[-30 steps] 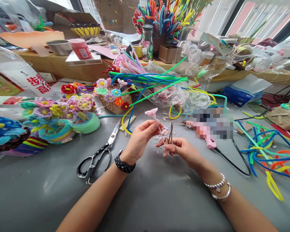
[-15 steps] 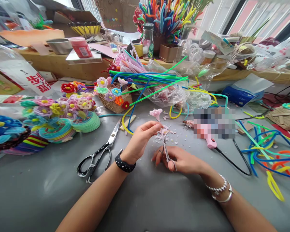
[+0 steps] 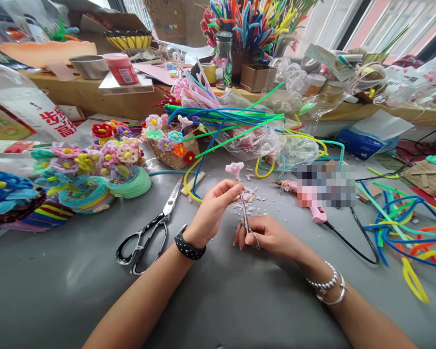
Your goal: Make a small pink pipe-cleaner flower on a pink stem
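Between the thumb and fingers of my left hand (image 3: 218,203) is a small pink fuzzy flower (image 3: 234,169), its head standing up above the fingertips. My right hand (image 3: 263,235) grips a small pair of scissors (image 3: 245,213) by its handles. The scissor blades look closed, and their tips reach up to my left fingertips, at the lower part of the flower. Pink fluff clippings (image 3: 252,196) lie scattered on the grey table (image 3: 210,300) just behind my hands. My left fingers partly hide the flower's lower end.
Large black-handled scissors (image 3: 154,225) lie left of my left hand. A pink glue gun (image 3: 314,206), partly blurred out, rests at right with its cord. Loose pipe cleaners (image 3: 409,237) tangle farther right. Flower pots (image 3: 129,182) stand at left, a flower basket (image 3: 172,150) behind.
The small scissors have closed from a parted position. My right hand has risen slightly, bringing the blades up to my left fingertips. My left hand and the flower have barely moved.
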### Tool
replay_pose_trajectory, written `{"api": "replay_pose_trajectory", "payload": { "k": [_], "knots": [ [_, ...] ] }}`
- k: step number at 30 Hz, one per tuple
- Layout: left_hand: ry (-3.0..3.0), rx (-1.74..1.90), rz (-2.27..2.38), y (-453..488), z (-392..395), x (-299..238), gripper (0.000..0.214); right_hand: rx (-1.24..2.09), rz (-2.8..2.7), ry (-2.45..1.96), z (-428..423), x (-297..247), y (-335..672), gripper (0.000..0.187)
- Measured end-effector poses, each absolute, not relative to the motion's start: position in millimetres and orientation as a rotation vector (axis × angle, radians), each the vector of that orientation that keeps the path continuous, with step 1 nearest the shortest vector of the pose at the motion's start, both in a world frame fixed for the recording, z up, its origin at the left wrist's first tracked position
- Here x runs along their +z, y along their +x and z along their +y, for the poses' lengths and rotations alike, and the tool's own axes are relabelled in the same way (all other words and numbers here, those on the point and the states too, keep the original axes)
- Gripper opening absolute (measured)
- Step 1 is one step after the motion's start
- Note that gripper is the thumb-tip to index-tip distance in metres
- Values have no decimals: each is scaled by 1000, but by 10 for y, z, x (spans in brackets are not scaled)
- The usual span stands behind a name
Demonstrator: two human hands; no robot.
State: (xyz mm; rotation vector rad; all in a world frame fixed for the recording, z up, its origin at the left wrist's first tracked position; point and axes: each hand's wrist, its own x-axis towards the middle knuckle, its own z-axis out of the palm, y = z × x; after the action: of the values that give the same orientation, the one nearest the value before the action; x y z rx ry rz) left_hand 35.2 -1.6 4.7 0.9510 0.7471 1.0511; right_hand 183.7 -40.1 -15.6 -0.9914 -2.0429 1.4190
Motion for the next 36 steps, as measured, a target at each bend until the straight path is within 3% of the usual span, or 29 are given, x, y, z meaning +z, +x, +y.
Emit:
{"api": "replay_pose_trajectory", "payload": {
  "k": [11, 23, 36],
  "knots": [
    [949, 1110, 809, 353, -17, 66, 11, 1373, -1859, -1169, -401, -130, 1807, 52],
    [1812, 924, 976, 398, -94, 79, 20, 1259, -1787, -1255, -384, -169, 1837, 54],
    [1580, 733, 724, 351, -98, 114, 24, 1404, -1898, -955, -404, -176, 1899, 69]
  ]
}}
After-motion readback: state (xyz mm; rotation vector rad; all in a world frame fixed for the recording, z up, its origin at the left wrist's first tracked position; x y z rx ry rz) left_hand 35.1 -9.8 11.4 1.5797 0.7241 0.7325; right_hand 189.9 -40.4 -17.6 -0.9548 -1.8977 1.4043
